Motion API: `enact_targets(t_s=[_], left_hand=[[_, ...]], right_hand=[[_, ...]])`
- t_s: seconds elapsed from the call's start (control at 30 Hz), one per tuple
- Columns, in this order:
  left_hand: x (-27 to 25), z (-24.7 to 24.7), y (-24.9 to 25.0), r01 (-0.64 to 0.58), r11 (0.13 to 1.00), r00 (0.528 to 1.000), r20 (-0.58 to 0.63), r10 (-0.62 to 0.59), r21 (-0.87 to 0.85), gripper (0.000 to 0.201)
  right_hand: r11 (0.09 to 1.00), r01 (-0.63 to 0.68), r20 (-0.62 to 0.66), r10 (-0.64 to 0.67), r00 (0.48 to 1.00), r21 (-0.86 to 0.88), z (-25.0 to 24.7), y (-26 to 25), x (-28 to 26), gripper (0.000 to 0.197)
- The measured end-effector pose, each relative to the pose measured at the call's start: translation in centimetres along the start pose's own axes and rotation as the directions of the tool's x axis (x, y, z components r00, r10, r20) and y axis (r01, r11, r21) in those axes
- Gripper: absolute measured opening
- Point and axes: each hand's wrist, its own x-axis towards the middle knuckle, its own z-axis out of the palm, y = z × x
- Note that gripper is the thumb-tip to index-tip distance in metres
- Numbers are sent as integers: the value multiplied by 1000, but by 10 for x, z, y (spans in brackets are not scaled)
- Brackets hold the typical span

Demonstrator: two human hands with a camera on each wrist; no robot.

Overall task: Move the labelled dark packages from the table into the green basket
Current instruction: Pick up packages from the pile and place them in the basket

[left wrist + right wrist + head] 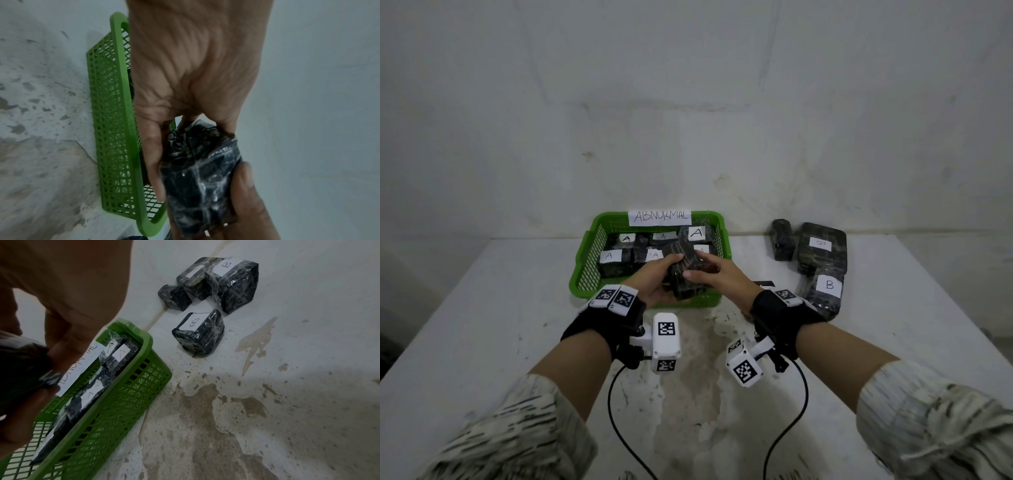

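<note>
Two hands hold one dark package (pixel 686 274), wrapped in glossy clear film, above the near edge of the green basket (pixel 585 270): the left hand (pixel 654 279) curls round its left side, the right hand (pixel 717 275) clasps its right. Six A-labelled packages (pixel 610 262) seem to lie in the basket. Four more packages (pixel 198 332), two marked B, sit on the table (pixel 893 325) far right.

A bright green lattice-walled basket (pixel 589 260) is seen, glossy black packages (pixel 616 262) with white labels inside it, on a white table (pixel 517 308) mottled with brown stains.
</note>
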Motion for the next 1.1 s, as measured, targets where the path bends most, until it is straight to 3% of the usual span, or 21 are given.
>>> enact_targets(t_s=[0.2, 0.3, 0.4, 0.47, 0.57, 0.67, 0.93, 1.1], left_hand=[[-1, -1, 1, 33, 996, 999, -10, -34, -87, 44], [2, -5, -1, -56, 998, 998, 8, 56, -10, 42], [4, -9, -2, -178, 977, 984, 31, 176, 116, 72], [4, -8, -4, -261, 952, 965, 66, 253, 162, 81], [0, -5, -6, -341, 918, 939, 131, 319, 204, 79], [-2, -1, -7, -391, 898, 918, 155, 365, 201, 78], [-7, 3, 2, -417, 885, 908, 144, 395, 206, 68], [-2, 1, -1, -387, 890, 922, 128, 366, 241, 77]], right_hand=[[997, 50, 18, -49, 999, -54, 0, -3, -5, 79], [999, 11, 111, -15, 994, 31, -4, -1, -6, 81], [967, -111, 107, 88, 990, 229, -5, -3, -4, 64], [943, -165, 94, 144, 985, 290, -5, -8, -3, 60], [927, -163, 60, 152, 987, 336, -1, -16, -1, 57], [935, -116, -19, 129, 991, 335, 5, -22, 2, 40], [954, -9, -88, 37, 995, 298, 12, -21, 2, 31], [958, -24, -84, 50, 995, 286, 13, -22, 3, 22]])
